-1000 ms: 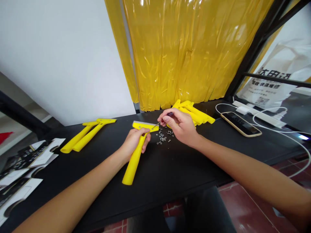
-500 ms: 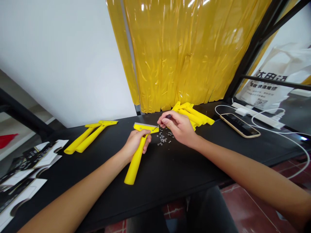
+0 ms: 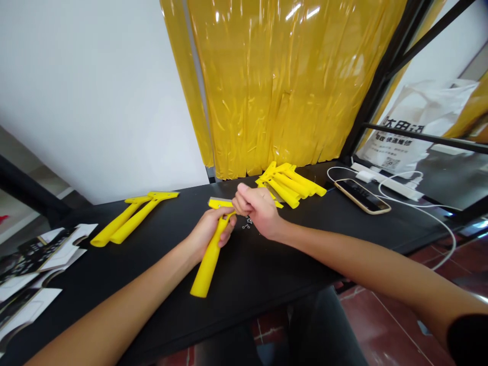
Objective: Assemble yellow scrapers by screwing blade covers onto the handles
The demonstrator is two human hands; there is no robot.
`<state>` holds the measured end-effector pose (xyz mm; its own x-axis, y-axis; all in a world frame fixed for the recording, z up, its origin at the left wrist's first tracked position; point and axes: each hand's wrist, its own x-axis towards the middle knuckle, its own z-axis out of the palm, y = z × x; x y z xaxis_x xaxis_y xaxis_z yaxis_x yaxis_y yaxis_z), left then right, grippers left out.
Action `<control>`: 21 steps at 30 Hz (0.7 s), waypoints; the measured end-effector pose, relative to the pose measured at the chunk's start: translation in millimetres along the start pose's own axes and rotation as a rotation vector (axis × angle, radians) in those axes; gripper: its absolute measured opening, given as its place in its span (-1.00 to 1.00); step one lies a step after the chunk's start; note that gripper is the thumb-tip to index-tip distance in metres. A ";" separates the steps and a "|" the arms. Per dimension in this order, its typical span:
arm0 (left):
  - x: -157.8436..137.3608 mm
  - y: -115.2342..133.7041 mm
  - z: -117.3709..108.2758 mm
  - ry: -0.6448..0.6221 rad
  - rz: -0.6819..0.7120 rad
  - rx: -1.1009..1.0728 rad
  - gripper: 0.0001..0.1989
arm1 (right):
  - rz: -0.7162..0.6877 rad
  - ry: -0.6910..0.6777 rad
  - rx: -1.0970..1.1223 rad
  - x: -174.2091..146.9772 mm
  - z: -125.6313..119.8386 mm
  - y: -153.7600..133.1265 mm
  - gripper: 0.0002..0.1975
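My left hand (image 3: 209, 230) is closed around the neck of a yellow scraper (image 3: 206, 267), whose handle slants down toward me. A thin metal edge shows along the top of its head, with a screw below it. Over the right end of the head, my right hand (image 3: 260, 212) is closed with the knuckles turned to me. The dark-handled screwdriver seen in it a moment ago is hidden by the fingers. Loose small screws and nuts (image 3: 247, 223) lie on the black table (image 3: 259, 274), partly covered by this hand.
Two yellow scrapers (image 3: 133, 218) lie at the left, and a pile of several more (image 3: 292, 183) at the back right. Farther right are a phone (image 3: 362, 195), a white power strip (image 3: 400, 185) and cables. Printed cards (image 3: 34, 284) lie at the left edge.
My right hand has turned over and moved left onto the scraper's head, hiding the screwdriver. The left hand keeps its hold. The camera view has shifted slightly.
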<state>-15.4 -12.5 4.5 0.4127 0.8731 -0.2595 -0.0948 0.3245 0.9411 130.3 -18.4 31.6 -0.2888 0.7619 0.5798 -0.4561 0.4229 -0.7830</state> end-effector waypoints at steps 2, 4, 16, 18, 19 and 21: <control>2.5 0.1 -3.0 -0.013 -0.027 0.006 -0.63 | 0.079 -0.054 0.034 8.4 -1.7 -1.4 -0.42; 4.1 0.3 -4.6 -0.038 -0.057 0.016 -0.61 | 0.155 -0.131 0.103 19.6 -5.5 -4.0 -0.47; 7.7 2.2 -12.8 -0.164 -0.148 -0.049 -0.58 | 0.335 -0.369 0.211 39.9 -7.4 -8.1 -0.46; 8.6 2.2 -13.7 -0.162 -0.154 -0.071 -0.59 | 0.318 -0.346 0.229 42.9 -4.9 -6.7 -0.40; 8.8 2.2 -13.9 -0.161 -0.153 -0.075 -0.59 | 0.297 -0.329 0.226 44.2 -2.7 -5.7 -0.38; 8.5 2.5 -13.8 -0.157 -0.147 -0.081 -0.59 | 0.236 -0.273 0.216 45.9 2.9 -3.4 -0.37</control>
<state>-24.6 0.7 1.7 0.5626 0.7491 -0.3498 -0.0927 0.4775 0.8737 116.2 13.7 61.5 -0.6058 0.6549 0.4517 -0.5088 0.1176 -0.8528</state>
